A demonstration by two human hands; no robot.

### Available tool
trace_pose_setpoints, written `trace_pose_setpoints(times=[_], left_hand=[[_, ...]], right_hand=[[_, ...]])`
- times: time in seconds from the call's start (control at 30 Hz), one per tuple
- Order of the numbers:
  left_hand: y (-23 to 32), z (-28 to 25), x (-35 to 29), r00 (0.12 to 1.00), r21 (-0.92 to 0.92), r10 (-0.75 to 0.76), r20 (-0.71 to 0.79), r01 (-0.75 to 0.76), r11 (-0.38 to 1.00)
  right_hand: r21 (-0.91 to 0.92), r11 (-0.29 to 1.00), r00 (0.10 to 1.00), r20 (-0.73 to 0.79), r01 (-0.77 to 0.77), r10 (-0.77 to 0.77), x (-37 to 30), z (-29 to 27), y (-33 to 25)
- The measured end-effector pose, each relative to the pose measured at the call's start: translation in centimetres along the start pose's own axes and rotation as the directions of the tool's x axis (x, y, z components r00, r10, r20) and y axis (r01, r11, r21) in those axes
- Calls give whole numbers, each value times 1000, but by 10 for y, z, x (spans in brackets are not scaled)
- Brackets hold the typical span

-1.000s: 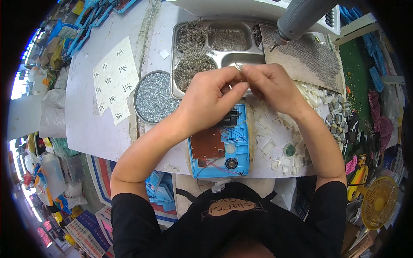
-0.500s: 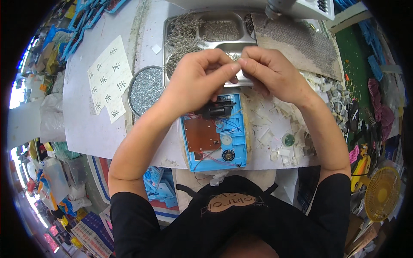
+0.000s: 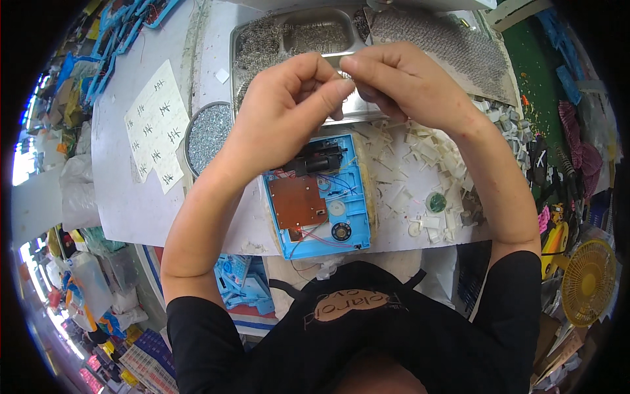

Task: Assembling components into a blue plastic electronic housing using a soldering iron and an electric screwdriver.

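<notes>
My left hand (image 3: 289, 98) and my right hand (image 3: 413, 85) meet over a steel compartment tray (image 3: 359, 111), thumbs and forefingers pinched almost tip to tip. Whatever sits between the fingertips is too small to make out. Below the hands, on the table, lies an open light-blue plastic housing (image 3: 360, 217). It carries a brown circuit board (image 3: 298, 202), a black mechanism (image 3: 320, 162), a round black part (image 3: 341, 231) and thin red and blue wires. Small metal pieces (image 3: 259, 49), apparently springs, fill the tray's far compartments.
Left of the housing stands a round dish of small silvery parts (image 3: 211, 134), beside a handwritten paper sheet (image 3: 157, 125). A board covered with small metal pieces (image 3: 453, 56) lies far right. White plastic parts (image 3: 436, 148) are scattered right. A yellow fan (image 3: 587, 282) stands lower right.
The whole view has shifted slightly, putting the table and tray farther left. Both hands stay pinched together over the tray, with their fingertips a little farther from me.
</notes>
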State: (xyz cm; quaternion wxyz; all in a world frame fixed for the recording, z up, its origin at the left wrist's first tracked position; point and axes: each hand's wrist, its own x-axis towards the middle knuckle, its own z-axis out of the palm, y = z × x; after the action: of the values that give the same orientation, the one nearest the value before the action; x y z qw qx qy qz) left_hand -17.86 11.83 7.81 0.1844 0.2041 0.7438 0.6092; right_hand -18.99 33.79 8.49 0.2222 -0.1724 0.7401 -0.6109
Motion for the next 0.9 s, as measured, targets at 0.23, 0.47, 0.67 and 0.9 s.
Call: trace_pose_setpoints(times=[0.23, 0.47, 0.67, 0.9], left_hand=[[-8, -18, 10, 838, -725, -310, 449, 544, 423], [-31, -34, 13, 834, -721, -223, 505, 550, 422], [-25, -2, 17, 998, 764, 58, 34, -63, 643], [-29, 32, 28, 942, 761, 259, 213, -326, 560]], right_hand=[[-614, 610, 726, -86, 500, -682, 3, 6, 19], [-821, 384, 648, -23, 422, -761, 6, 3, 38], [-881, 429, 860, -54, 198, -507, -22, -8, 36], [-881, 466, 980, -15, 81, -200, -91, -18, 47]])
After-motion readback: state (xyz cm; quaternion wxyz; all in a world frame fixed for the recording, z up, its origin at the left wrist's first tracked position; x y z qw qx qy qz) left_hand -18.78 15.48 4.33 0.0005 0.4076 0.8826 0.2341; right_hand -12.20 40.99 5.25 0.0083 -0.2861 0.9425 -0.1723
